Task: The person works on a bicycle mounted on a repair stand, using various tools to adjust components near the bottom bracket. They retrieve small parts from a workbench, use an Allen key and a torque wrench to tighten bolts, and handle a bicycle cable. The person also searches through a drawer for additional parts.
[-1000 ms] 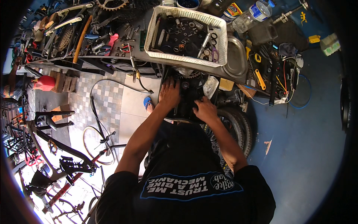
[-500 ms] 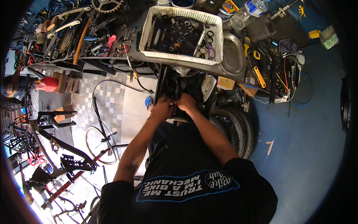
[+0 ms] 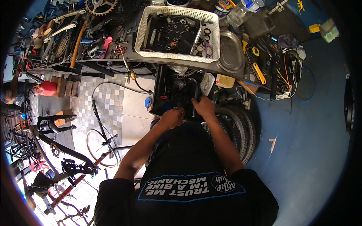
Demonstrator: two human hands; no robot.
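Note:
A black drawer (image 3: 161,81) stands pulled out below the workbench, filled with dark bike parts. My right hand (image 3: 204,107) is closed at the drawer's right side, its fingers on a black curved part (image 3: 196,90) that reaches up along that side. My left hand (image 3: 172,118) is at the front of the drawer with its fingers curled. What those fingers hold, if anything, is hidden. Between and beyond the hands lie a toothed chainring (image 3: 187,71), a clear plastic bag (image 3: 178,70) and a small red piece (image 3: 163,97).
A white plastic basket (image 3: 140,37) of small metal parts stands on the workbench (image 3: 124,56), beside an oval metal tray (image 3: 230,56). Tools lie at both ends. Bike tyres (image 3: 241,132) lean right of the drawer; a bike frame (image 3: 62,150) stands at the left.
Both hands have separated: the right went right with the black curved part, the left came back toward me. More of the drawer's contents shows between them.

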